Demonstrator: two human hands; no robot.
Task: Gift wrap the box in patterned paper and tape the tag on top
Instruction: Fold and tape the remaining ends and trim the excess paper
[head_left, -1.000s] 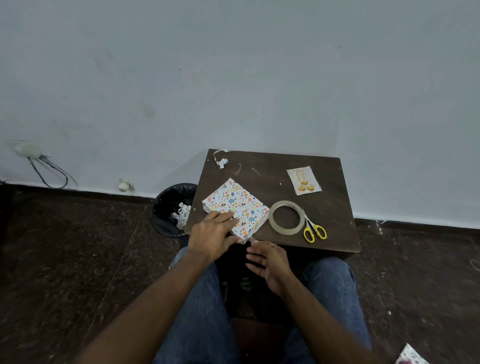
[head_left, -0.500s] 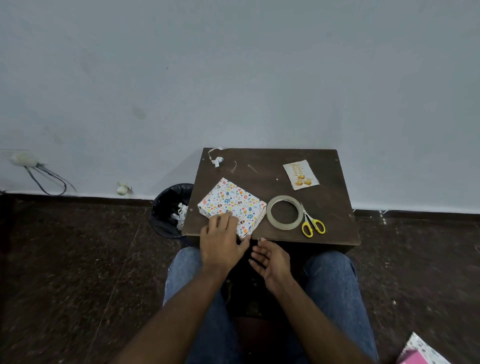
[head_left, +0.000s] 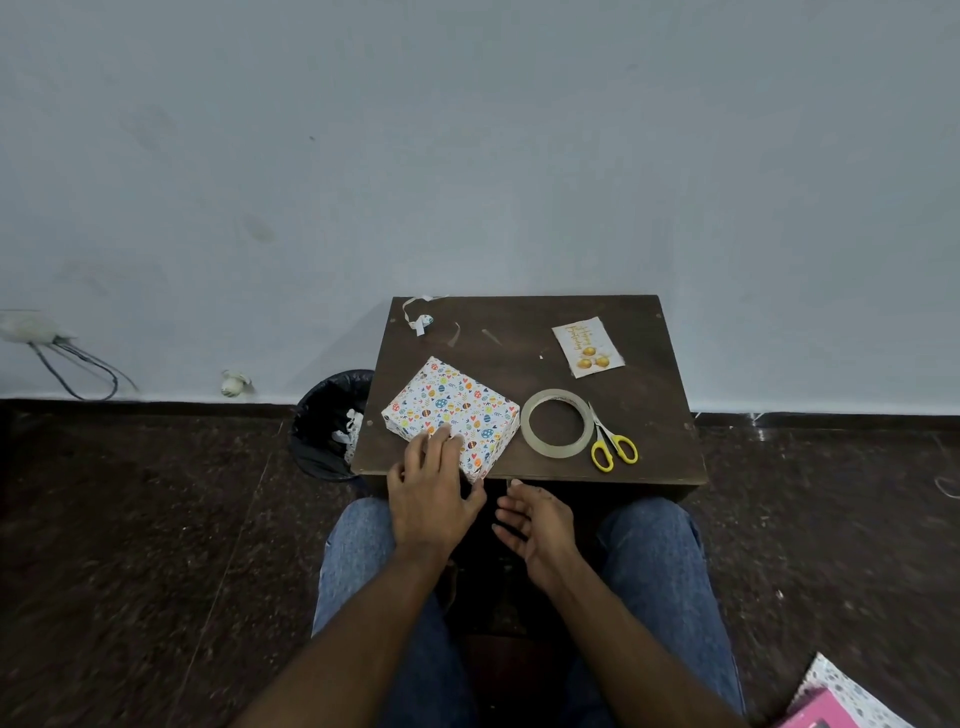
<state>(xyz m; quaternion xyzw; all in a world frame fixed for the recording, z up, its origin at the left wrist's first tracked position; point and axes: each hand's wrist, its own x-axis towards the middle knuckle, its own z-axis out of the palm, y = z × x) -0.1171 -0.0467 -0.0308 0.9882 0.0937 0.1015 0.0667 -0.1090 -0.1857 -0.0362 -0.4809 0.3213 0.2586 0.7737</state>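
The box wrapped in white patterned paper lies on the left half of the small dark table, turned at an angle. My left hand rests flat on its near corner with straight fingers. Just off the table's front edge, my right hand hovers over my lap, palm turned inward, fingers relaxed, holding nothing. The gift tag, a cream card with gold ornaments, lies at the table's far right. A roll of clear tape sits right of the box.
Yellow-handled scissors lie beside the tape roll. Paper and tape scraps sit at the far left corner. A black bin stands left of the table. More patterned paper and something pink lie on the floor at bottom right.
My left hand slid from the box's near-left side toward its near corner. The right hand stayed near the table's front edge. The camera view shifted slightly.
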